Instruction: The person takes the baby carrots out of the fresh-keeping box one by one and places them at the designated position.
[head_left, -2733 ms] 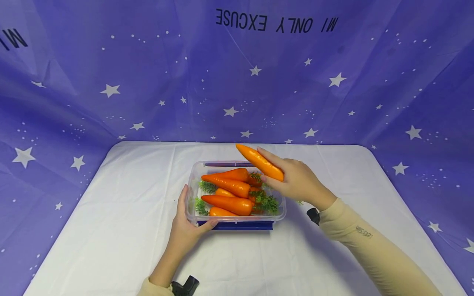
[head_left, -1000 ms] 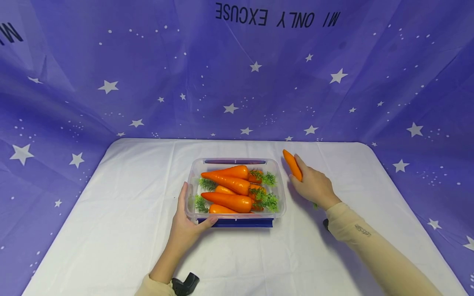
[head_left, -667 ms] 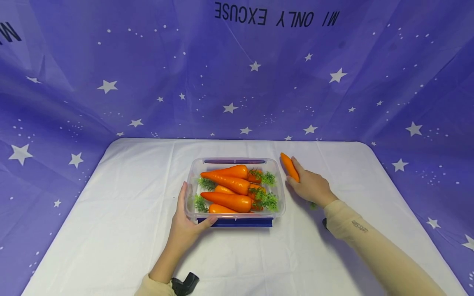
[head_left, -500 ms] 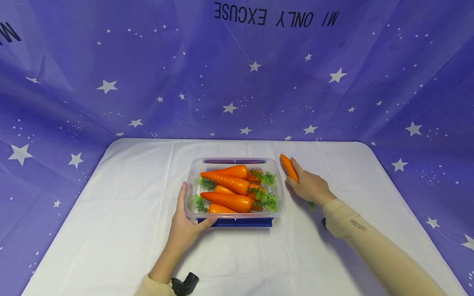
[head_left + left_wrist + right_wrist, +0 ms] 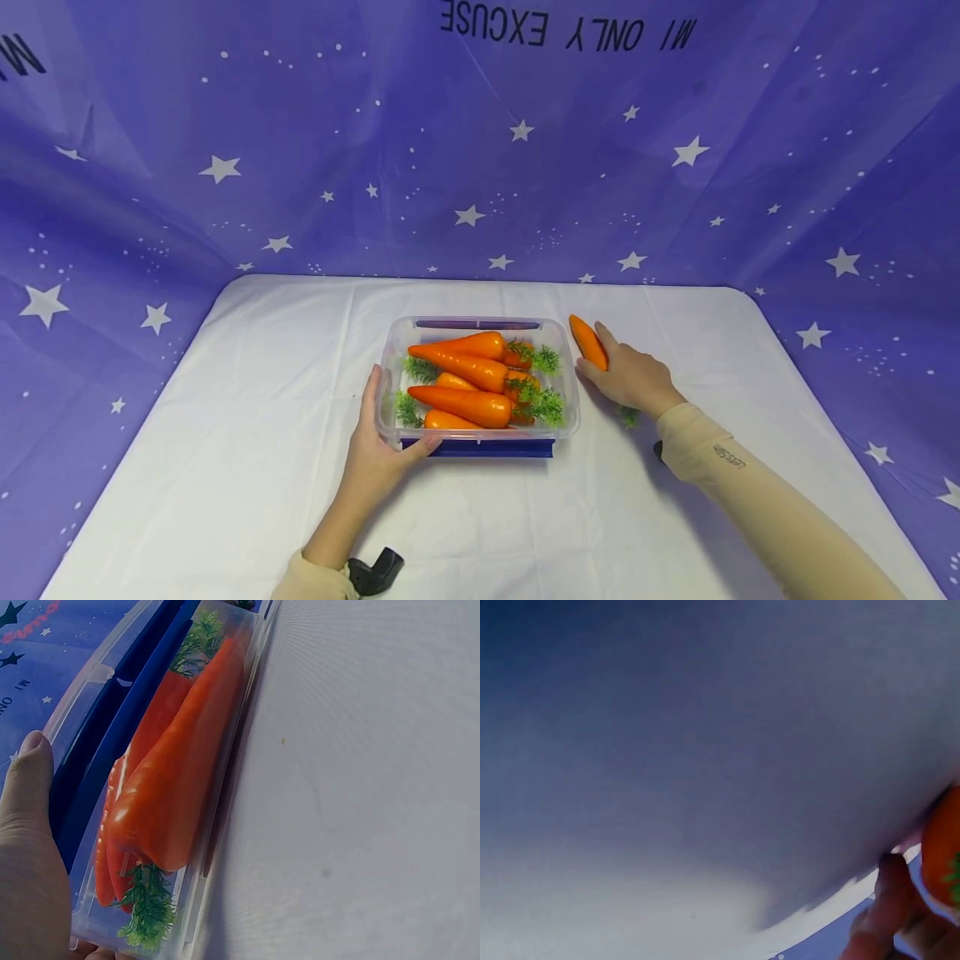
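A clear plastic food container (image 5: 525, 434) with a blue latch flap (image 5: 491, 448) stands mid-table, filled with several orange carrots (image 5: 461, 406) with green leafy tops. My left hand (image 5: 375, 458) grips its near left corner, thumb over the front edge and fingers along the left side. In the left wrist view, carrots (image 5: 165, 787) show through the container's clear wall. To the right of the container, my right hand (image 5: 637, 379) holds another carrot (image 5: 588, 342) low at the tabletop, tip pointing away. Its leafy top (image 5: 627, 415) shows below the palm; the carrot's middle is hidden.
A white cloth covers the table (image 5: 247, 417). Behind and beside it hangs a purple curtain (image 5: 420, 167) with white stars and printed letters. A black wrist device (image 5: 377, 572) sits at the left cuff.
My right hand has carried the carrot from above the container rightward and down to the table beside it. In the last half second it has barely moved. My left hand keeps its place on the container.
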Action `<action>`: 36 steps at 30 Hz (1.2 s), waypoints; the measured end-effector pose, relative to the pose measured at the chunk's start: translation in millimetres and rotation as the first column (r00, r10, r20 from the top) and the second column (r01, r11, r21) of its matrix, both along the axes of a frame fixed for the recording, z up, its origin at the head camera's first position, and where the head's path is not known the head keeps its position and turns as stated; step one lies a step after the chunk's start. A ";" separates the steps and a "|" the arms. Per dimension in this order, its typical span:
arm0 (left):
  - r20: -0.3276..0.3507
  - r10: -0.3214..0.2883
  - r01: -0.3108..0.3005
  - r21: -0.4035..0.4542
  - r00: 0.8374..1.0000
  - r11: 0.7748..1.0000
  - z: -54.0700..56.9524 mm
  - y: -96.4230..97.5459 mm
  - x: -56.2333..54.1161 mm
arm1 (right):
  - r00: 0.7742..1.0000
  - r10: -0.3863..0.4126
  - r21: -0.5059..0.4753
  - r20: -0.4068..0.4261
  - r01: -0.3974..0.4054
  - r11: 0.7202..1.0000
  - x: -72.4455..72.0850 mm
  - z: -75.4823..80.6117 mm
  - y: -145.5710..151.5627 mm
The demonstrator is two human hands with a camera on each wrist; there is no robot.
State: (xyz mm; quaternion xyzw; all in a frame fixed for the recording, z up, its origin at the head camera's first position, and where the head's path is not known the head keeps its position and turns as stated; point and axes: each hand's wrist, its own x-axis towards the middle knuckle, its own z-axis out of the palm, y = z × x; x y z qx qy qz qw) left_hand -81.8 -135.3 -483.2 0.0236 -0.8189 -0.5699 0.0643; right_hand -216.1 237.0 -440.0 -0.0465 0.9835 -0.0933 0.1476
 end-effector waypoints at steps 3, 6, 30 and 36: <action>0.003 0.001 -0.001 -0.006 1.000 1.000 0.6 0.2 0.1 | 0.999 -0.012 0.013 -0.048 0.013 1.000 2.1 4.5 -0.7; 0.004 0.002 -0.002 -0.007 1.000 1.000 0.6 0.1 0.3 | 0.995 -0.012 0.036 -0.101 0.015 0.999 3.4 10.3 -1.5; 0.000 0.000 0.000 -0.021 1.000 1.000 -3.3 -1.0 -0.7 | 0.878 0.286 -0.073 -0.383 -0.338 0.938 43.3 75.3 -67.2; 0.006 0.003 -0.003 -0.004 1.000 1.000 -2.5 -1.4 -0.8 | 0.824 0.441 -0.072 -0.356 -0.495 0.866 50.7 74.7 -86.8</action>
